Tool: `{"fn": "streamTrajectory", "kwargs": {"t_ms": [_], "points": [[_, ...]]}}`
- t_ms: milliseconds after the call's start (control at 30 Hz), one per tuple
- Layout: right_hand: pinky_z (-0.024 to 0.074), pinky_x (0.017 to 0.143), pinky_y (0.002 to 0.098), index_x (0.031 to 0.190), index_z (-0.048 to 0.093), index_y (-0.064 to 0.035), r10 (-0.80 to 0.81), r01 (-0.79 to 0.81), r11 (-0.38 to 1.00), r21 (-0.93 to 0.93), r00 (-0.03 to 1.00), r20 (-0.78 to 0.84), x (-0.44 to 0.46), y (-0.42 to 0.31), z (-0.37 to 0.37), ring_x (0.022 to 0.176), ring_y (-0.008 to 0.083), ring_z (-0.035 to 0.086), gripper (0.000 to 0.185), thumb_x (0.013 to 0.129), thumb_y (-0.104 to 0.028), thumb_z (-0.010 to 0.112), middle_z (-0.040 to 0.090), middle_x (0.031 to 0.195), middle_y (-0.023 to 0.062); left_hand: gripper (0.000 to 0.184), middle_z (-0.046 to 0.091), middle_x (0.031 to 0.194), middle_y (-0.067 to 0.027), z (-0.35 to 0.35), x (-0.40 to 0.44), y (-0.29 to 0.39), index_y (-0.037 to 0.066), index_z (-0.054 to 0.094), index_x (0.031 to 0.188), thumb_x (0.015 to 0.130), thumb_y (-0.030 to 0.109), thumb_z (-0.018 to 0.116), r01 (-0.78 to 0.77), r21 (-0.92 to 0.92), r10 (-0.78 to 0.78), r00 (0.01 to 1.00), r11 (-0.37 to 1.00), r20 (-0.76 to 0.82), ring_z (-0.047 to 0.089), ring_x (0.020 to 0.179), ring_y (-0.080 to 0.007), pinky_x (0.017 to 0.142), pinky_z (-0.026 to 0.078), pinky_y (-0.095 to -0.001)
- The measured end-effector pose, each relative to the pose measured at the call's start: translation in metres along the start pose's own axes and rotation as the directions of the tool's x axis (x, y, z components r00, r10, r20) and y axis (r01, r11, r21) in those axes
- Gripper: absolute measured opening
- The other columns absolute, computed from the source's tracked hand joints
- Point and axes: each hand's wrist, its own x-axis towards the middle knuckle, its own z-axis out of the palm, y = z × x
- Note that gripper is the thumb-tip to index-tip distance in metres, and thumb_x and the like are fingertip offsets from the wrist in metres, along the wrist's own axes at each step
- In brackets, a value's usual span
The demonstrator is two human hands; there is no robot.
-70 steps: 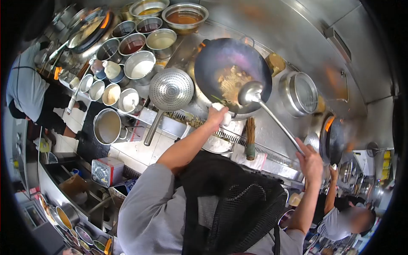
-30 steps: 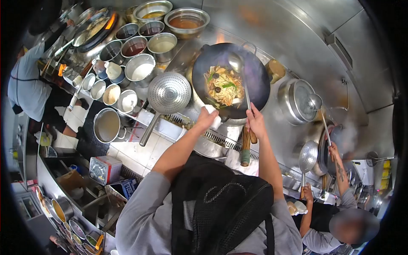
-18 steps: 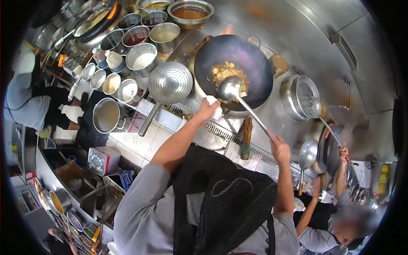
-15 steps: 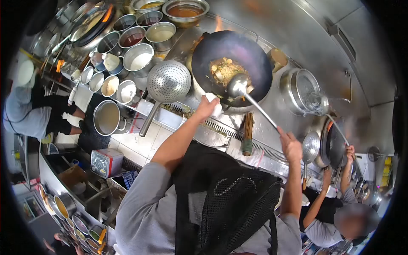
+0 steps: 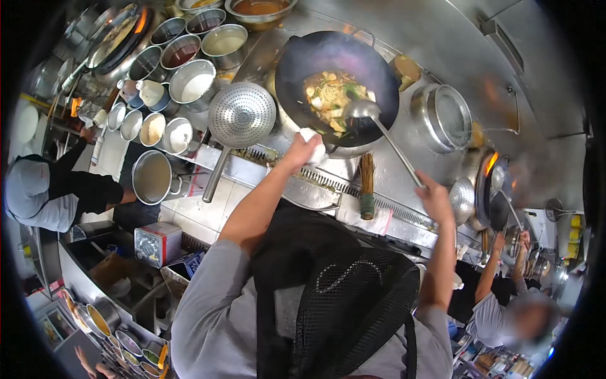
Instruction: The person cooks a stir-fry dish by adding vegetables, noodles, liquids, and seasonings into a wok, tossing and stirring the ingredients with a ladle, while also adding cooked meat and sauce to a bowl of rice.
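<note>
The dark wok [image 5: 379, 82] sits on the burner, holding noodles [image 5: 331, 98] with greens and pale pieces. With fingers wrapped round a white cloth [image 5: 314, 144], my left hand [image 5: 299, 153] grips the wok's near edge. My right hand [image 5: 435, 201] is closed on the long handle of a metal ladle [image 5: 362, 109], whose bowl rests over the noodles at the wok's right side. Left of the wok lies a perforated strainer [image 5: 242, 115]. A bundled bamboo brush [image 5: 367, 187] lies below the wok, near the counter's front edge.
Several metal pots of sauce [image 5: 225, 40] and small seasoning bowls [image 5: 153, 129] stand at the upper left. A stacked steel pot [image 5: 442, 119] is right of the wok. A co-worker [image 5: 499, 316] works at another wok at lower right; another person [image 5: 47, 189] is at left.
The wok and strainer appear higher in view. The noodles are spread wider in the wok. My right hand has shifted slightly up with the ladle. The person at left has moved lower in view.
</note>
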Motion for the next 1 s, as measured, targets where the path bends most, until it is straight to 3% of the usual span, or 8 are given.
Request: {"fn": "streamTrajectory", "kwargs": {"t_ms": [100,167,300,467,567,700,767,1000], "points": [[0.0488,0.053,0.034,0.145,0.059,-0.0079,0.35,-0.358,0.785,0.505,0.93,0.114,0.014,-0.016,0.052,0.059,0.0135,0.057,0.046,0.101,-0.016,0.066,0.069,0.082,0.0085,0.049,0.066,0.114,-0.0107,-0.004,0.013,-0.018,-0.001,0.052,0.132,0.101,0.034,0.065,0.009,0.046,-0.007,0.999,0.999,-0.045,0.064,0.097,-0.0185,0.084,0.054,-0.0353],[0.0424,0.045,0.0311,0.153,0.05,-0.011,0.371,-0.338,0.656,0.675,0.923,0.102,0.027,-0.033,0.081,0.053,0.0094,0.046,0.051,0.104,-0.019,0.062,0.064,0.081,0.0044,0.05,0.066,0.114,-0.0108,-0.004,0.008,-0.009,-0.002,0.052,0.132,0.101,0.036,0.066,0.015,0.06,-0.014,1.0,0.998,-0.022,0.063,0.096,-0.0185,0.081,0.055,-0.0363],[0.0485,0.044,0.0323,0.158,0.041,-0.0091,0.303,-0.199,0.891,0.409,0.93,-0.207,0.069,-0.048,0.134,0.051,0.0129,0.053,0.055,0.107,-0.023,0.055,0.056,0.07,0.0043,0.052,0.066,0.112,-0.0105,-0.003,0.007,-0.008,-0.002,0.052,0.132,0.102,0.038,0.065,0.008,0.112,-0.003,0.999,0.994,-0.04,0.064,0.094,-0.0186,0.077,0.056,-0.0366],[0.0455,0.043,0.0286,0.159,0.037,-0.0066,0.364,-0.31,0.7,0.643,0.93,0.052,0.07,-0.106,0.141,0.048,0.0104,0.05,0.056,0.108,-0.023,0.053,0.055,0.067,0.0028,0.051,0.067,0.109,-0.0101,-0.003,0.001,0.006,0.0,0.053,0.13,0.102,0.041,0.064,0.075,0.146,-0.068,0.996,0.986,-0.056,0.064,0.088,-0.0176,0.069,0.055,-0.0372],[0.0421,0.04,0.027,0.159,0.039,-0.0069,0.201,-0.235,0.453,0.86,0.967,0.159,0.045,-0.1,0.121,0.044,0.0089,0.046,0.052,0.109,-0.017,0.051,0.052,0.066,0.0004,0.053,0.067,0.105,-0.009,-0.005,-0.006,0.018,0.001,0.053,0.13,0.102,0.044,0.064,0.059,0.148,-0.068,0.996,0.987,0.058,0.064,0.081,-0.0158,0.062,0.053,-0.0351],[0.0428,0.04,0.0273,0.159,0.039,-0.0042,0.209,-0.166,0.484,0.859,0.975,0.07,0.056,-0.083,0.102,0.042,0.0091,0.046,0.054,0.108,-0.018,0.052,0.051,0.062,0.0,0.059,0.067,0.108,-0.0084,-0.004,-0.01,0.019,0.0,0.051,0.132,0.1,0.049,0.064,0.134,0.189,-0.133,0.991,0.973,-0.018,0.064,0.084,-0.0155,0.062,0.053,-0.0348],[0.043,0.04,0.0277,0.159,0.037,-0.0037,0.295,-0.19,0.716,0.672,0.954,-0.045,0.091,-0.071,0.102,0.04,0.0094,0.044,0.057,0.107,-0.021,0.054,0.049,0.059,-0.0003,0.059,0.066,0.108,-0.008,-0.003,-0.007,0.012,0.0,0.051,0.132,0.101,0.049,0.064,0.078,0.184,-0.075,0.997,0.98,-0.018,0.064,0.084,-0.0154,0.061,0.053,-0.0341],[0.0438,0.041,0.0288,0.161,0.035,-0.0055,0.206,-0.241,0.571,0.785,0.967,0.147,0.137,-0.075,0.116,0.045,0.0101,0.047,0.06,0.106,-0.022,0.056,0.05,0.063,-0.0001,0.054,0.063,0.107,-0.0051,-0.008,-0.012,0.015,0.006,0.051,0.135,0.103,0.049,0.06,0.027,0.142,-0.043,0.992,0.989,0.116,0.061,0.084,-0.0137,0.058,0.053,-0.0353]]}}
